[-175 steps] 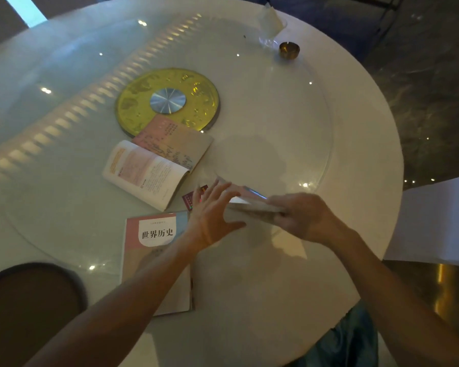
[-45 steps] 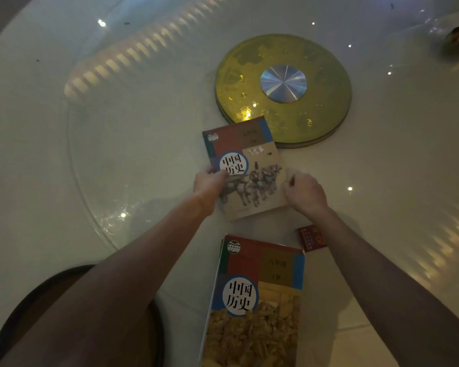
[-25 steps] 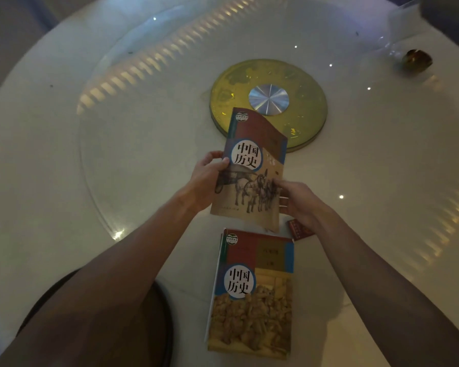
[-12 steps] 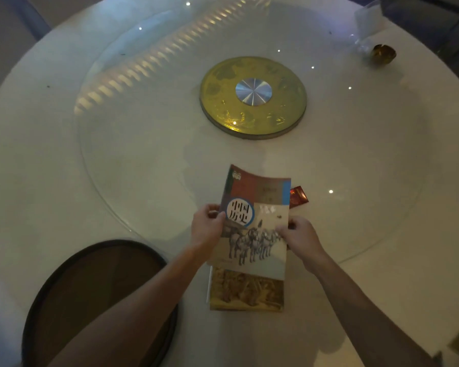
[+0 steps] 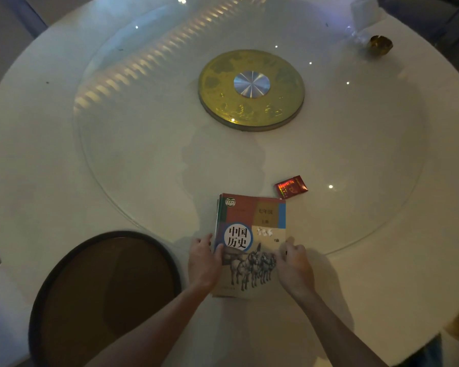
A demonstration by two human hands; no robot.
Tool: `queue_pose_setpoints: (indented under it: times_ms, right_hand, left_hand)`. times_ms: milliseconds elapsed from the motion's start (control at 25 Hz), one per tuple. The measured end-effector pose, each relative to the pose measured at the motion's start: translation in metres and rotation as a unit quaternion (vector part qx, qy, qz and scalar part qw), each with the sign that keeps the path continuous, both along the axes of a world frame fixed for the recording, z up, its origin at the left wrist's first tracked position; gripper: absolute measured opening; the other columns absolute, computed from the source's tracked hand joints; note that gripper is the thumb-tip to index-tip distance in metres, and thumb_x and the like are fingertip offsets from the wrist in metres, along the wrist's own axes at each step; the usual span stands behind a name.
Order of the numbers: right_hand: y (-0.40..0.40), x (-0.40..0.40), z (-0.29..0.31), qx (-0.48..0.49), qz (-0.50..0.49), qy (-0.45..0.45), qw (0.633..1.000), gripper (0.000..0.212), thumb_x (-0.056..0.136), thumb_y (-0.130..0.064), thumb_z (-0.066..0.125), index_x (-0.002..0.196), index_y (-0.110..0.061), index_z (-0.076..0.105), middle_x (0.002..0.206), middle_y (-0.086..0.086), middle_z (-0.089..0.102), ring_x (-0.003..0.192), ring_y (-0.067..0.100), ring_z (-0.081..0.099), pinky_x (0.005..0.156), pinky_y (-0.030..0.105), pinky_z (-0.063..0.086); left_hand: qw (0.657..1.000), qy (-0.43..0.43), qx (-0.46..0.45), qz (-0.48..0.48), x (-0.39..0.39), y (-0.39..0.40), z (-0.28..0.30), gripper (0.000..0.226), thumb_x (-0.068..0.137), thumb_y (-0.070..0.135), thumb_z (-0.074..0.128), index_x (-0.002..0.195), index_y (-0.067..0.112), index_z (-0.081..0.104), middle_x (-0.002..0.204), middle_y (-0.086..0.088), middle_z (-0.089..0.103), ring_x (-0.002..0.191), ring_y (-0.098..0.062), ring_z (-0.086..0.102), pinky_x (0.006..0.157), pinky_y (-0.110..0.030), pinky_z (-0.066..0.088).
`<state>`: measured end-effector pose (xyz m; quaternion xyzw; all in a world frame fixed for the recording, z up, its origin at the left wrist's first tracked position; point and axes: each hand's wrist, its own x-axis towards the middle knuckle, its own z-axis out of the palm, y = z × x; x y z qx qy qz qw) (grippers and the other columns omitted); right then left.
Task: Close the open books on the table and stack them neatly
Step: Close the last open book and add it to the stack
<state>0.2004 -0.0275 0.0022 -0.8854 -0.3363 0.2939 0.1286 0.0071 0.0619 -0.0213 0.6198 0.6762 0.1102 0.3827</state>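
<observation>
A stack of closed books point(image 5: 252, 221) lies on the white round table near its front edge. The top book shows a red, blue and tan cover with horses and a white circle of Chinese characters. Edges of other books show under its left side. My left hand point(image 5: 204, 262) presses against the stack's left edge, thumb on the cover. My right hand point(image 5: 293, 263) holds the stack's lower right side with fingers curled on the cover.
A small red packet point(image 5: 290, 186) lies just beyond the stack's right corner. A gold disc with a silver hub point(image 5: 251, 88) marks the centre of the glass turntable. A dark round chair seat point(image 5: 104, 295) sits at the front left. A small brass bowl point(image 5: 380, 45) stands far right.
Both hands brought the horse-cover book down from the air onto the other closed book. It now lies flat and squared on the stack, and the hands rest at its sides.
</observation>
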Motion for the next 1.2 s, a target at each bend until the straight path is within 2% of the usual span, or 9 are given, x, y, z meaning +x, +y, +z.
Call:
queue_pose_setpoints:
  times_ms: [120,240,320,400,520,600,800,1000,1200]
  right_hand:
    - [-0.003,-0.007,0.003,0.024,-0.037,0.023,0.999,0.012,0.1,-0.028,0.054,0.093,-0.021,0.059,0.091,0.005,0.06,0.088,0.028,0.06,0.064,0.034,0.042]
    - [0.001,-0.008,0.001,0.022,-0.069,0.031,0.997,0.028,0.103,-0.02,0.046,0.076,-0.019,0.049,0.08,0.007,0.059,0.067,0.02,0.054,0.053,0.032,0.036]
    - [0.007,-0.007,0.003,0.008,-0.066,0.021,0.998,0.033,0.104,-0.017,0.041,0.072,-0.018,0.048,0.078,0.009,0.059,0.067,0.023,0.055,0.056,0.035,0.041]
    - [0.011,-0.005,0.003,0.007,-0.061,0.034,0.998,0.027,0.104,-0.017,0.041,0.082,-0.018,0.056,0.084,0.008,0.063,0.078,0.028,0.061,0.064,0.038,0.046]
    - [0.02,0.0,0.002,0.022,-0.074,0.058,0.995,0.027,0.105,-0.017,0.042,0.115,-0.022,0.066,0.098,0.006,0.07,0.087,0.027,0.063,0.062,0.032,0.041]
    - [0.03,0.004,0.001,0.016,-0.077,0.068,0.995,0.026,0.105,-0.021,0.042,0.113,-0.021,0.067,0.093,0.004,0.069,0.081,0.025,0.063,0.058,0.032,0.04]
    - [0.067,0.017,-0.002,0.01,-0.075,0.071,0.995,0.023,0.105,-0.023,0.042,0.102,-0.019,0.065,0.087,0.0,0.067,0.074,0.018,0.06,0.056,0.031,0.04]
    - [0.112,0.035,-0.007,0.031,-0.056,0.052,0.997,0.021,0.104,-0.02,0.045,0.099,-0.013,0.064,0.086,0.002,0.063,0.082,0.025,0.063,0.061,0.031,0.043]
    - [0.116,0.055,-0.017,0.037,-0.019,0.065,0.997,0.025,0.103,-0.026,0.051,0.089,-0.012,0.066,0.081,0.004,0.067,0.071,0.017,0.062,0.065,0.036,0.052]
  left_hand:
    - [0.999,0.02,-0.032,-0.035,-0.001,0.002,-0.003,0.034,0.1,0.035,0.055,0.124,0.016,0.069,0.107,-0.004,0.067,0.093,-0.019,0.065,0.082,-0.036,0.056]
    - [0.998,0.007,-0.059,-0.016,0.003,0.004,-0.003,0.029,0.1,0.032,0.054,0.117,0.017,0.072,0.103,-0.003,0.075,0.089,-0.02,0.069,0.079,-0.041,0.059]
    - [0.997,-0.002,-0.074,0.015,0.005,0.006,-0.001,0.026,0.099,0.033,0.056,0.114,0.02,0.073,0.094,0.004,0.074,0.08,-0.014,0.069,0.07,-0.036,0.06]
    - [0.996,-0.001,-0.082,0.03,0.005,0.01,0.0,0.025,0.097,0.034,0.058,0.112,0.021,0.074,0.086,0.009,0.07,0.07,-0.004,0.065,0.059,-0.027,0.055]
    - [0.995,0.005,-0.085,0.045,0.007,0.018,0.002,0.026,0.094,0.036,0.061,0.111,0.022,0.075,0.082,0.012,0.068,0.064,0.004,0.058,0.049,-0.019,0.042]
    - [0.994,-0.007,-0.089,0.061,0.008,0.025,0.004,0.028,0.093,0.037,0.062,0.113,0.022,0.075,0.085,0.01,0.071,0.066,0.001,0.063,0.051,-0.021,0.047]
    - [0.996,-0.008,-0.067,0.065,0.019,0.057,0.007,0.029,0.092,0.036,0.06,0.11,0.02,0.076,0.097,-0.001,0.079,0.081,-0.02,0.071,0.073,-0.038,0.061]
    - [0.997,-0.008,-0.054,0.047,0.037,0.106,0.01,0.027,0.093,0.032,0.062,0.111,0.017,0.076,0.1,-0.004,0.08,0.079,-0.019,0.069,0.07,-0.032,0.056]
    - [0.999,0.037,-0.015,-0.005,0.037,0.115,0.011,0.024,0.095,0.033,0.062,0.103,0.014,0.075,0.093,-0.001,0.078,0.072,-0.015,0.068,0.06,-0.028,0.052]
